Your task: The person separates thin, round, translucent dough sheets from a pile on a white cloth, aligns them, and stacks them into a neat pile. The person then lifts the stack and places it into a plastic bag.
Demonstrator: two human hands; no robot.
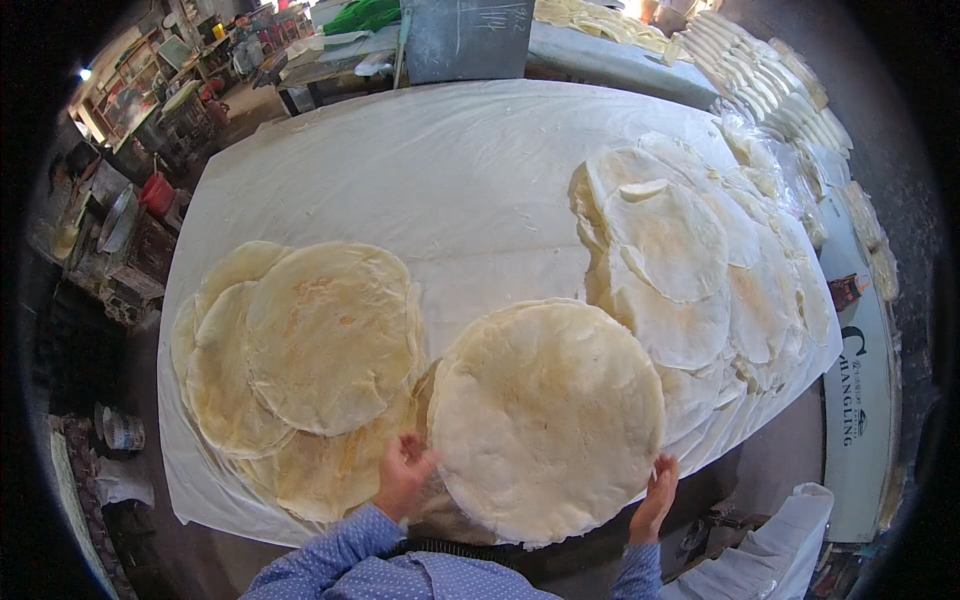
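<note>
A neat stack of large round flatbreads (547,420) lies at the near edge of a table covered with a pale cloth (450,180). My left hand (405,472), fingers apart, is beside the stack's left edge. On its right edge is my right hand (656,495), upright with the fingers near the rim; whether either hand touches the bread is unclear. Thin browned flatbreads (330,337) overlap in a pile to the left. Further floury flatbreads (667,247) are heaped on the right side of the cloth.
Beyond the table stand a grey board (469,37) and a bench with more flat sheets (600,22). Stacked pale folded pieces (757,75) and clear plastic bags (757,150) lie at the back right. A white-draped object (757,547) stands at the near right.
</note>
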